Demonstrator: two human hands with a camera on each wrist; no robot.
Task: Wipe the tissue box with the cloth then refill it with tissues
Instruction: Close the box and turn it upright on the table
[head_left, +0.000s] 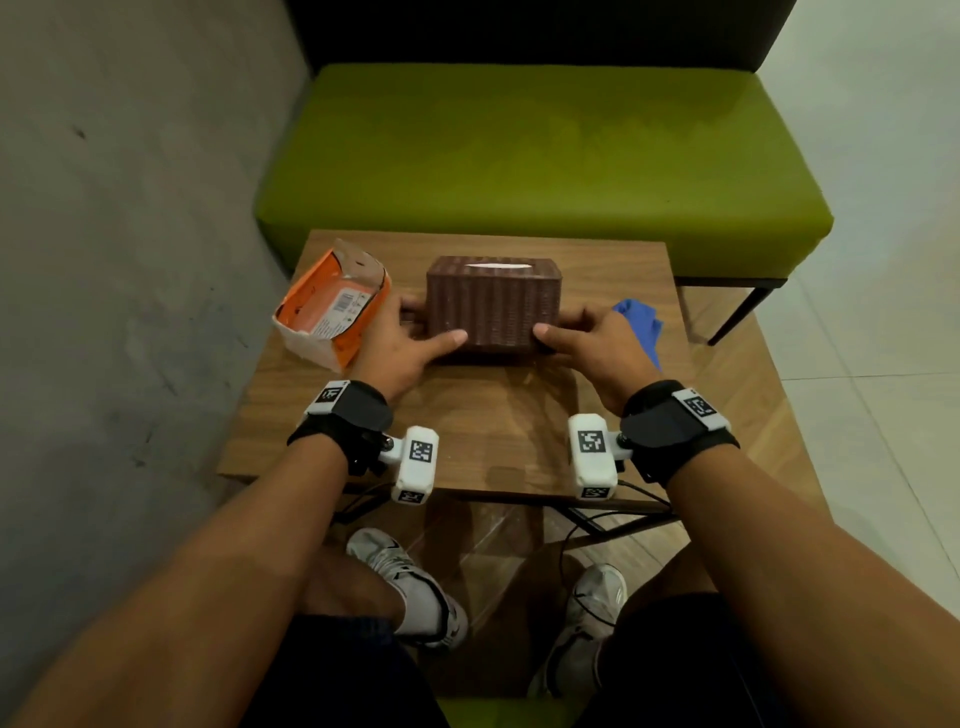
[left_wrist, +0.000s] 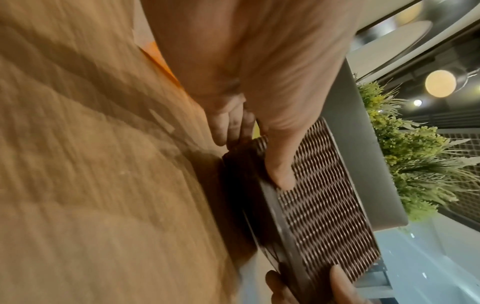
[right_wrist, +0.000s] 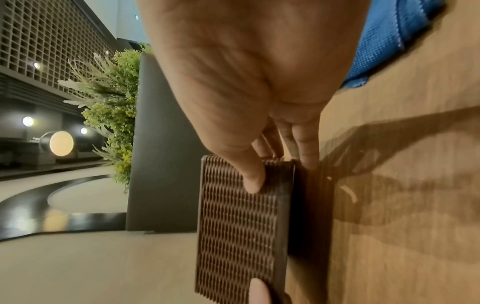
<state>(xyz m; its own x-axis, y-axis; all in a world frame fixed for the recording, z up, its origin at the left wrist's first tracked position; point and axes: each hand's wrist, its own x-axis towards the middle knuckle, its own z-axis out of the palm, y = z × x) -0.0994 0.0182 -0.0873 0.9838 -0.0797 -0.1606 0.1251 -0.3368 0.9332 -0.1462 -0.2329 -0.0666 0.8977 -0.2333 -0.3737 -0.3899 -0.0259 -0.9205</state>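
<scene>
A brown woven tissue box (head_left: 493, 309) stands at the middle of the small wooden table (head_left: 467, 415), with a strip of white tissue (head_left: 496, 266) showing in its top slot. My left hand (head_left: 415, 325) grips its left end, thumb on the near face. My right hand (head_left: 563, 325) grips the right end the same way. The wrist views show each thumb (left_wrist: 280, 164) (right_wrist: 252, 174) pressed on the weave of the box (left_wrist: 319, 205) (right_wrist: 233, 226), fingers behind the ends. The blue cloth (head_left: 641, 325) (right_wrist: 384, 37) lies crumpled just right of my right hand. An opened orange tissue pack (head_left: 332, 304) lies at the left.
A green bench (head_left: 540, 156) runs just beyond the table's far edge. A concrete wall (head_left: 130, 234) closes the left side. My feet in pale shoes (head_left: 410, 587) and a black cable (head_left: 571, 551) are under the near edge. Bare tabletop lies in front of the box.
</scene>
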